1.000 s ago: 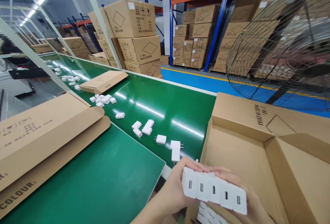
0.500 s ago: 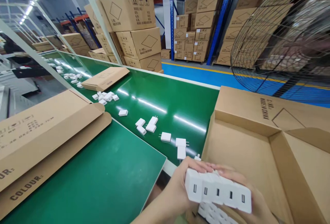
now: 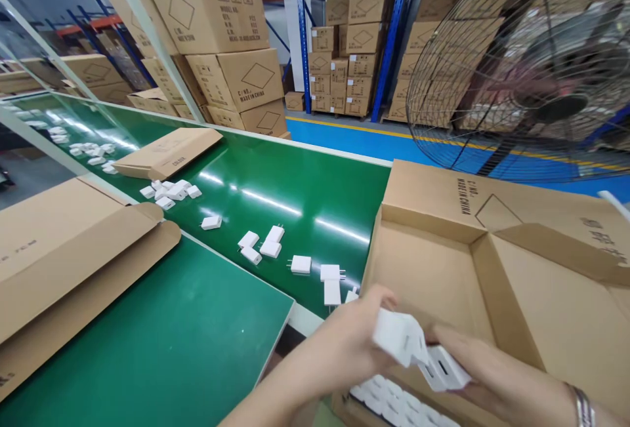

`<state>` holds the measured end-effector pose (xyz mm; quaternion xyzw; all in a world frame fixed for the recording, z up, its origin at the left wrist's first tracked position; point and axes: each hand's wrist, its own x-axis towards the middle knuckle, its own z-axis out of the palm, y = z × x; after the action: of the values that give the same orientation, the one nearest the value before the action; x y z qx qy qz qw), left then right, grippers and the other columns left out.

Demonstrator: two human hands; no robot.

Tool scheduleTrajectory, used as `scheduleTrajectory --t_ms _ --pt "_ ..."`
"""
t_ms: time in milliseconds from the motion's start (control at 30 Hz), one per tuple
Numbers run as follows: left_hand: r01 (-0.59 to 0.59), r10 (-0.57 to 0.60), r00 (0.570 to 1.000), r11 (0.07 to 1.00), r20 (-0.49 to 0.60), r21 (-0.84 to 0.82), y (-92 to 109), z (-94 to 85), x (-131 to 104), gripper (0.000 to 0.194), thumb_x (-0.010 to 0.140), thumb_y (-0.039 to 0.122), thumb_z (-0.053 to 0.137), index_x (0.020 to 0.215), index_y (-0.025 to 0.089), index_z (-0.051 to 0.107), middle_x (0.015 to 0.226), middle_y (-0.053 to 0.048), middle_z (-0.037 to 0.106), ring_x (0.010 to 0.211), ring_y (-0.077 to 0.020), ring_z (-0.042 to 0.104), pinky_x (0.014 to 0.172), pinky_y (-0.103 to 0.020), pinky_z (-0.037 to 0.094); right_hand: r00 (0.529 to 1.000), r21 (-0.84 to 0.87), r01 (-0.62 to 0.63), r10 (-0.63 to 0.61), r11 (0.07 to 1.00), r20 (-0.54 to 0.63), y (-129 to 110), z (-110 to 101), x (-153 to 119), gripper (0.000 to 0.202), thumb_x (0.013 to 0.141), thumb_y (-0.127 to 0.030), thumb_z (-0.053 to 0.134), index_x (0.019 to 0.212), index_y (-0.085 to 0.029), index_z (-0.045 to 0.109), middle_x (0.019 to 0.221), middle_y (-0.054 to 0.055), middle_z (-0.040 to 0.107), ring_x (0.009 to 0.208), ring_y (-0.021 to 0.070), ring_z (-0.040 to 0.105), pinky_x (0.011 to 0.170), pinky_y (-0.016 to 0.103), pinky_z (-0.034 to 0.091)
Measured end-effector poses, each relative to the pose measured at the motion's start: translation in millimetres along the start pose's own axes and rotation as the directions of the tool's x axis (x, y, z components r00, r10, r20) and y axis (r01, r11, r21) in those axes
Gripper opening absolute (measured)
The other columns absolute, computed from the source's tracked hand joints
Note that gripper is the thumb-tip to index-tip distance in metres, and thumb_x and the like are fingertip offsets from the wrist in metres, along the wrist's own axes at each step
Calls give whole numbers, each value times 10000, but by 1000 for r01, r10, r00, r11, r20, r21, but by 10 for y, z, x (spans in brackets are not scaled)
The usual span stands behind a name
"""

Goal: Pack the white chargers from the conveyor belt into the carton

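White USB wall chargers are gripped in my left hand, bunched and tilted. Against them, my right hand closes on more chargers, whose USB slots face me. Both hands are over an open cardboard box. Below them, rows of white chargers stand packed close together. Some of the held pieces are hidden by the fingers, and the left group is slightly blurred. Several loose chargers with metal prongs lie on the green conveyor belt to the left of my hands.
A flat carton lies on the belt. Another folded carton rests on the green side table at left. Stacked boxes stand behind the belt, and a large caged fan is at the right.
The straight row of chargers between my hands has broken into two tilted groups, one in each hand. My view has swung right, so belt and boxes appear further left.
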<state>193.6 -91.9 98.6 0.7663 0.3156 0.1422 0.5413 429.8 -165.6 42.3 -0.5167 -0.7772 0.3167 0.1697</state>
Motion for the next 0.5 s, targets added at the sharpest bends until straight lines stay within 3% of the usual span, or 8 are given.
scheduleTrajectory --t_ms 100,167,233,300,400,500 --pt "-123 98 991 936 90 329 33 134 279 387 745 240 577 1098 225 417 936 -43 625 819 -207 593 614 -250 406 997 -160 -71 65 984 -44 194 19 -208 366 586 -180 555 934 -289 589 798 29 667 685 223 631 579 281 514" --pt "-190 106 979 789 175 584 69 238 441 401 692 143 589 1065 197 452 927 -73 631 813 -226 594 611 -268 401 992 -315 -129 123 940 -39 253 7 -276 461 509 -123 544 944 -271 589 776 36 664 659 240 630 567 303 503" --pt "-210 15 967 614 254 761 115 355 551 492 578 94 651 1038 152 488 911 -114 633 806 -255 590 630 -302 405 976 -455 -155 206 877 64 206 -16 -257 501 468 -73 518 941 -221 595 803 64 663 688 275 633 581 340 497" --pt "-182 -129 953 486 276 855 162 487 597 579 477 129 724 1022 100 529 918 -164 627 824 -295 579 675 -354 407 942 -520 -153 282 840 180 78 -24 -172 457 486 -65 506 922 -172 594 835 97 656 726 307 629 602 379 489" --pt "-128 -301 918 387 257 913 195 655 585 582 456 225 763 980 36 594 951 -228 615 879 -336 557 733 -409 391 916 -460 -153 300 875 266 -107 17 -22 312 583 -123 511 883 -167 582 838 99 644 740 295 620 627 381 472" --pt "-131 -362 879 443 310 887 142 692 562 591 476 226 759 1007 16 606 1009 -240 615 933 -342 553 775 -414 383 931 -286 -142 226 948 287 -141 66 63 260 635 -205 555 893 -201 584 858 67 640 794 251 605 677 329 458"
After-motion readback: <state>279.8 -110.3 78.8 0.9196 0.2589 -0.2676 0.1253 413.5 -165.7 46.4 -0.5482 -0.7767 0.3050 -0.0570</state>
